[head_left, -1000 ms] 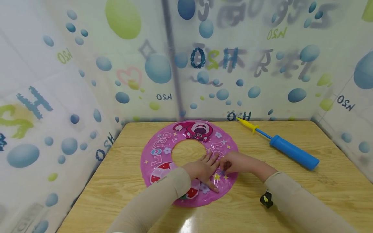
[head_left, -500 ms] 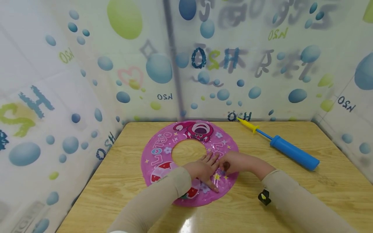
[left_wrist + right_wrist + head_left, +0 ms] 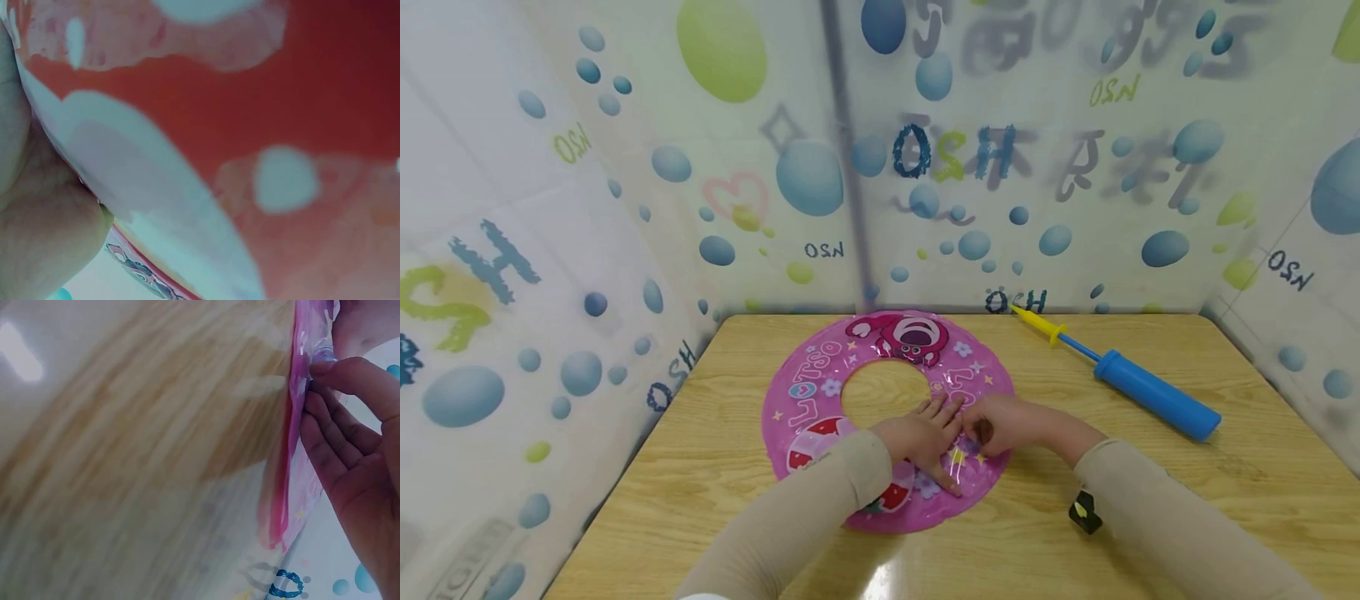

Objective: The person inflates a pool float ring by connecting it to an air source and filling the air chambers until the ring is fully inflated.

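Observation:
A pink swim ring point(image 3: 797, 375) printed with a cartoon bear, flowers and strawberries lies on the wooden table. My left hand point(image 3: 925, 437) rests on the ring's right front part, fingers spread out. Just to its right, my right hand point(image 3: 1003, 421) has curled fingers at a small clear valve point(image 3: 323, 351) on the ring. In the right wrist view, the thumb and fingertips pinch at the base of this valve, partly covering it. The ring's red strawberry print point(image 3: 187, 112) fills most of the left wrist view, with the left palm at its edge.
A blue hand pump point(image 3: 1157, 392) with a yellow nozzle and handle lies at the back right of the table point(image 3: 685, 500). Under the right forearm is a small black object point(image 3: 1085, 513). Patterned curtain-like sheets point(image 3: 970, 192) stand behind and on both sides.
The right hand's fingers shift slightly at the valve. The left hand keeps its place on the ring, and the ring and pump stay where they were.

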Action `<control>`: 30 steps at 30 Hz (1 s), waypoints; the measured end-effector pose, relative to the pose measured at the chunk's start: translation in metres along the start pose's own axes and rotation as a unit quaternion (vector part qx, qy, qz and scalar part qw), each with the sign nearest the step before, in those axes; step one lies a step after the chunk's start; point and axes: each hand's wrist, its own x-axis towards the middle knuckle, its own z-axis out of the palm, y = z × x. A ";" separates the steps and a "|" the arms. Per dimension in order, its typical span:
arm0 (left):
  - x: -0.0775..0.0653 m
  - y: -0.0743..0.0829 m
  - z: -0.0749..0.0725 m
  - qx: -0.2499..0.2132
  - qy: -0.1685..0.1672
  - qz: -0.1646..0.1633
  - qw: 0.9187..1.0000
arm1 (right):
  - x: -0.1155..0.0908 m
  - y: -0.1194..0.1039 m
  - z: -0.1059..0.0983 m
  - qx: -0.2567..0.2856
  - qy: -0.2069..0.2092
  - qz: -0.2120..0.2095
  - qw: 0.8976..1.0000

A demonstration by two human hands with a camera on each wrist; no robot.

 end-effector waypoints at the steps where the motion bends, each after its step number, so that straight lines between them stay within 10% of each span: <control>1: 0.000 0.000 0.000 0.000 -0.001 -0.001 1.000 | 0.000 0.001 0.001 0.001 0.001 -0.004 1.000; 30: 0.006 -0.003 0.007 -0.022 0.030 0.017 0.999 | -0.045 0.023 0.009 0.083 0.073 -0.011 0.994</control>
